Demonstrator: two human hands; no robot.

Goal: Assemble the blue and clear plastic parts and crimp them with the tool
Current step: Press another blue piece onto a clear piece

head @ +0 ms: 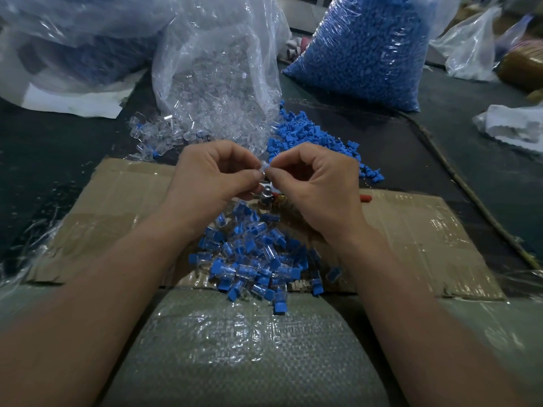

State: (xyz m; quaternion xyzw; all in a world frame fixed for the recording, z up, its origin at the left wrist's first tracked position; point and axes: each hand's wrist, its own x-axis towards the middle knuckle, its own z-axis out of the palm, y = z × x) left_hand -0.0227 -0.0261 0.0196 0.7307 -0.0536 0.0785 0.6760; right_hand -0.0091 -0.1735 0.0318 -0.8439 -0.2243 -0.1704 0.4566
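Over the far edge of the cardboard sheet (417, 230), the left hand (205, 177) and right hand (317, 183) each pinch one small clear part (266, 166) between thumb and forefinger (whether a blue piece is already seated, I cannot tell). Better to square the pieces and press them fully home before crimping. The tool (268, 193) lies on the cardboard under the hands, hemmed by the finished pile (255, 259) at its near edge. Loose blue parts (311, 136) lie beyond its far edge

Left hand (210, 177) meets right hand (318, 186), fingers (255, 174) seemingly pinching.
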